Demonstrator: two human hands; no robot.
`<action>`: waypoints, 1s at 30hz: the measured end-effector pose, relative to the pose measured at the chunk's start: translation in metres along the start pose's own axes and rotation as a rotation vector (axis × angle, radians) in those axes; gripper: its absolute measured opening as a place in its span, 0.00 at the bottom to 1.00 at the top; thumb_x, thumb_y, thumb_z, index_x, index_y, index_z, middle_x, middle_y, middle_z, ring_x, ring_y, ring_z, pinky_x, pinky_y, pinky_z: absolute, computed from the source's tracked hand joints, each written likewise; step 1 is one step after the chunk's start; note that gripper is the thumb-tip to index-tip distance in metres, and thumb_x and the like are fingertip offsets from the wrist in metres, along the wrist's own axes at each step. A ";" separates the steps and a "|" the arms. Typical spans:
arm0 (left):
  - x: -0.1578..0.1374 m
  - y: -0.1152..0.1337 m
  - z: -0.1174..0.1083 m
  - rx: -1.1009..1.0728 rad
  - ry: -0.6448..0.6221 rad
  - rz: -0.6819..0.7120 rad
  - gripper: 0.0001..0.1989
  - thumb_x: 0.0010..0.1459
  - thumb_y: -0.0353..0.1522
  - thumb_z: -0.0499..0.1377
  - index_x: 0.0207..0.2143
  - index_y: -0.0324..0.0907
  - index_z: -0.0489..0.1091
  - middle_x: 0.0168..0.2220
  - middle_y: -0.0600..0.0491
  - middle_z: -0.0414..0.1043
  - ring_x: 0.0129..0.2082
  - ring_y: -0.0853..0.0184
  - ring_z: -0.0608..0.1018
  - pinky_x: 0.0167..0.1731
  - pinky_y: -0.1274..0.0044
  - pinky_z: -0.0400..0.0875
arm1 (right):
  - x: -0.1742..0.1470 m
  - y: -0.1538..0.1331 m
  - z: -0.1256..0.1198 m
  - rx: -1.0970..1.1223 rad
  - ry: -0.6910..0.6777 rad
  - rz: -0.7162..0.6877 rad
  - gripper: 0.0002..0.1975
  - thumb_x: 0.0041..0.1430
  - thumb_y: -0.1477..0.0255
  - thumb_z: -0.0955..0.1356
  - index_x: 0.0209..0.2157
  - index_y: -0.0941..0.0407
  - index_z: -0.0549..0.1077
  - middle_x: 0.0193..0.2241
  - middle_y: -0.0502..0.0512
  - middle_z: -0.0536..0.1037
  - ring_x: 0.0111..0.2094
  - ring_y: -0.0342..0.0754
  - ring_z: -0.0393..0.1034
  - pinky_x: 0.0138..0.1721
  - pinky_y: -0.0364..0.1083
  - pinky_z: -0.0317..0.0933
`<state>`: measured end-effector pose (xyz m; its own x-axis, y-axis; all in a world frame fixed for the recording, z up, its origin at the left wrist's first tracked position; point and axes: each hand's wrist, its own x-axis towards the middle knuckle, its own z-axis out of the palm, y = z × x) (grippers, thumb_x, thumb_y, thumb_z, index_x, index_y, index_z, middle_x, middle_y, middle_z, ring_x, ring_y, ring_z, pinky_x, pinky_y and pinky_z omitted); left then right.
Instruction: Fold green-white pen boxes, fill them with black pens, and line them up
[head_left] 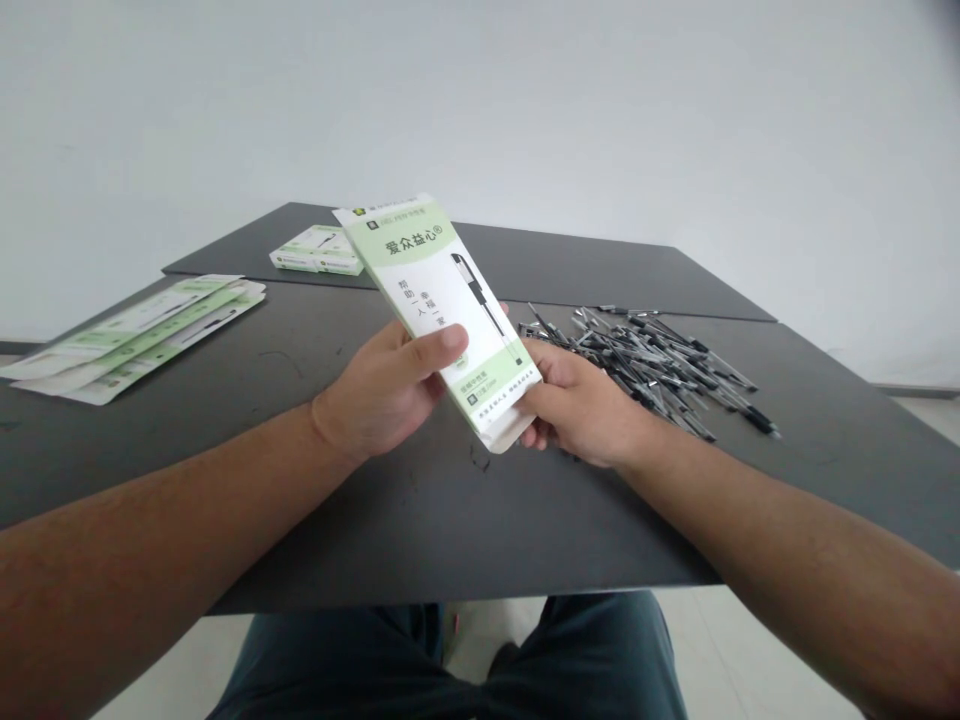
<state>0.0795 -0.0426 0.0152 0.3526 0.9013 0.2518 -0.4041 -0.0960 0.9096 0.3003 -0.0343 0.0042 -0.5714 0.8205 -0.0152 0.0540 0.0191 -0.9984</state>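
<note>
Item one: a carton point(442, 290), white and pale green, printed with a black pen and Chinese characters. We find it held in the air above the near part of the surface point(420, 550), tilted, its upper end leaning to the left and its lower end pointing toward the person. At that lower end, a white flap point(512, 428) stands out from the body.

Left hand point(386, 385): clasped about the carton's left edge, thumb pressed flat on the printed face, fingers behind.

Right hand point(574, 405): drawn in at the lower right corner, thumb beside the flap, fingers curled below. We note it has hold of the carton's end, though its inner side is partly hidden, and we cannot say for certain whether it pinches the flap itself.

Just beyond the right hand: one loose heap of pens point(652, 365), black and clear, lying crosswise over one another.

To the left: several flat blanks point(135, 340) in matching print, overlapping in a fan.

Farther back, behind the carton: a small group of boxes point(319, 250), likewise green and white, near the seam in the dark surface.

Background: a pale wall point(525, 100).
</note>
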 end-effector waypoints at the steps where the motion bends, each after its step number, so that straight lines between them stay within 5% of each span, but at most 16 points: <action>1: -0.001 0.002 0.000 -0.014 -0.008 -0.008 0.35 0.55 0.53 0.82 0.59 0.48 0.79 0.60 0.42 0.86 0.60 0.40 0.88 0.52 0.54 0.89 | -0.001 0.000 0.002 0.029 -0.029 0.015 0.14 0.65 0.70 0.74 0.51 0.53 0.77 0.27 0.45 0.82 0.21 0.40 0.70 0.20 0.38 0.64; 5: -0.005 0.008 0.003 -0.101 -0.070 -0.127 0.50 0.48 0.50 0.86 0.69 0.56 0.71 0.62 0.44 0.85 0.54 0.39 0.90 0.46 0.52 0.91 | -0.006 -0.002 0.008 0.057 -0.142 0.013 0.08 0.66 0.69 0.75 0.45 0.54 0.76 0.25 0.44 0.80 0.21 0.39 0.71 0.21 0.37 0.66; 10: -0.001 0.006 -0.001 -0.208 -0.114 -0.090 0.37 0.59 0.49 0.80 0.64 0.48 0.73 0.50 0.46 0.88 0.45 0.46 0.91 0.43 0.56 0.90 | -0.005 -0.004 0.004 -0.013 -0.213 -0.003 0.17 0.64 0.64 0.81 0.47 0.54 0.76 0.29 0.45 0.81 0.25 0.41 0.76 0.24 0.39 0.72; 16: 0.008 0.005 -0.017 -0.250 -0.036 -0.062 0.30 0.60 0.50 0.80 0.55 0.43 0.79 0.46 0.47 0.90 0.49 0.50 0.90 0.55 0.58 0.87 | -0.004 -0.004 -0.011 -0.201 -0.085 -0.128 0.13 0.68 0.60 0.76 0.43 0.55 0.79 0.33 0.50 0.82 0.28 0.43 0.77 0.27 0.41 0.71; 22: 0.007 0.004 -0.016 -0.245 -0.009 -0.078 0.29 0.61 0.50 0.78 0.56 0.43 0.80 0.46 0.47 0.90 0.48 0.49 0.91 0.53 0.60 0.86 | -0.003 0.001 -0.012 -0.403 0.063 -0.308 0.09 0.70 0.63 0.75 0.39 0.55 0.81 0.28 0.47 0.79 0.27 0.43 0.70 0.31 0.43 0.64; 30: 0.004 -0.005 -0.012 -0.218 0.043 -0.107 0.31 0.61 0.51 0.78 0.58 0.43 0.78 0.45 0.47 0.89 0.45 0.51 0.91 0.51 0.60 0.86 | -0.005 -0.007 -0.003 -0.720 0.144 -0.349 0.15 0.68 0.60 0.77 0.32 0.54 0.79 0.29 0.49 0.83 0.29 0.44 0.73 0.33 0.44 0.59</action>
<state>0.0731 -0.0330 0.0074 0.3687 0.9191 0.1393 -0.5409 0.0902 0.8362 0.3051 -0.0369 0.0112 -0.5446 0.7637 0.3467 0.4337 0.6103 -0.6629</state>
